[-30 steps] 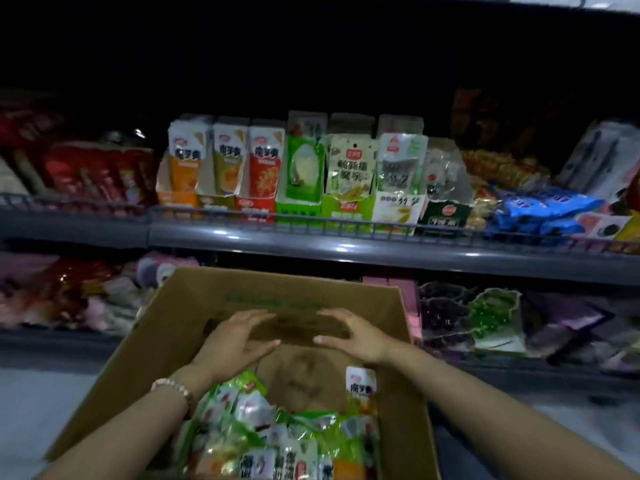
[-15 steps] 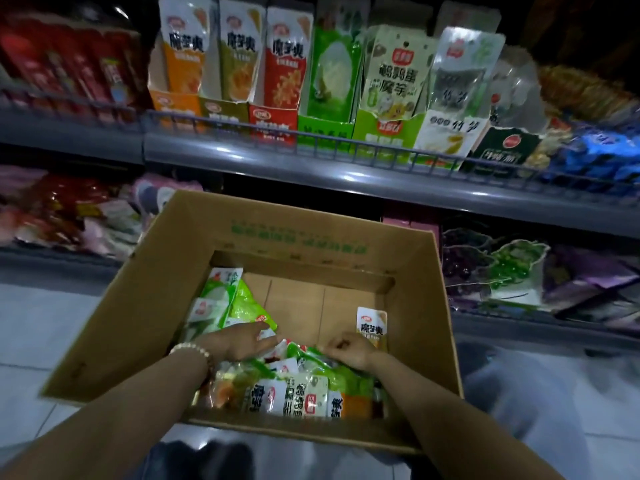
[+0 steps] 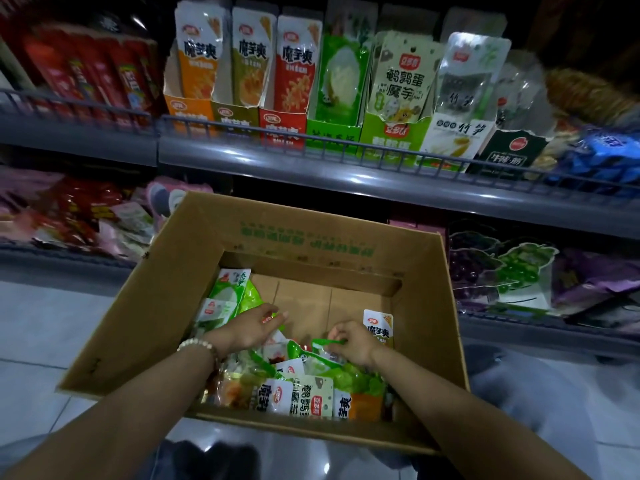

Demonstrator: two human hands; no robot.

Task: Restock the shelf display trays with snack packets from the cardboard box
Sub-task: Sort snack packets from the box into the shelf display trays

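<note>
1. box [image 3: 194, 282]: open-topped cardboard, below the shelf [image 3: 311, 168] front and tilted towards the camera. the far half of its bottom is bare.
2. packets [image 3: 304, 393]: a loose pile fills the near half of the box, with more stacked against the left wall. one orange packet [image 3: 378, 327] stands upright against the right wall.
3. right hand [image 3: 353, 341]: inside the box, above the pile. fingers are curled, and thumb and fingertips are pinched on the top edge of a green packet [image 3: 325, 342]. that packet lies on the pile directly under the fingers, its body running down towards the wrist.
4. left hand [image 3: 249, 329]: inside the box, back of hand up, fingers together and lightly bent, pointing right. it lies over the packets at the left of the pile (a small red patch shows at the fingers). whether the fingers grip a packet cannot be told.
5. the two hands are near each other but apart.
6. trays [image 3: 284, 128]: a row of seven on the shelf behind the wire rail, each holding upright packets.
7. bracelet [image 3: 195, 344]: pale beads, on the left wrist.
</note>
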